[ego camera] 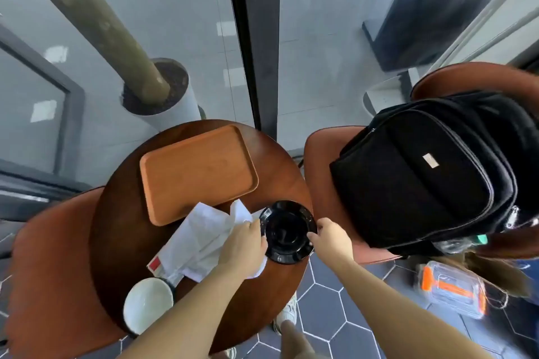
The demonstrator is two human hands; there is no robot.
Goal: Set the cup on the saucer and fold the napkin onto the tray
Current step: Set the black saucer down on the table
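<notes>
A black saucer (287, 230) sits at the right edge of the round dark wooden table (125, 242). My left hand (243, 245) grips its left rim and my right hand (331, 237) grips its right rim. A crumpled white napkin (201, 237) lies unfolded beside the saucer, partly under my left hand, with its far corner over the near edge of an orange-brown wooden tray (195, 172). The tray holds nothing else. A white cup (148, 303) stands at the table's near left edge.
A brown chair (323, 160) on the right carries a black backpack (423, 172). Another brown chair (52, 271) stands left of the table. Behind the table are a glass wall and a planter with a trunk (157, 87). A clear box with orange clips (452, 288) lies on the tiled floor.
</notes>
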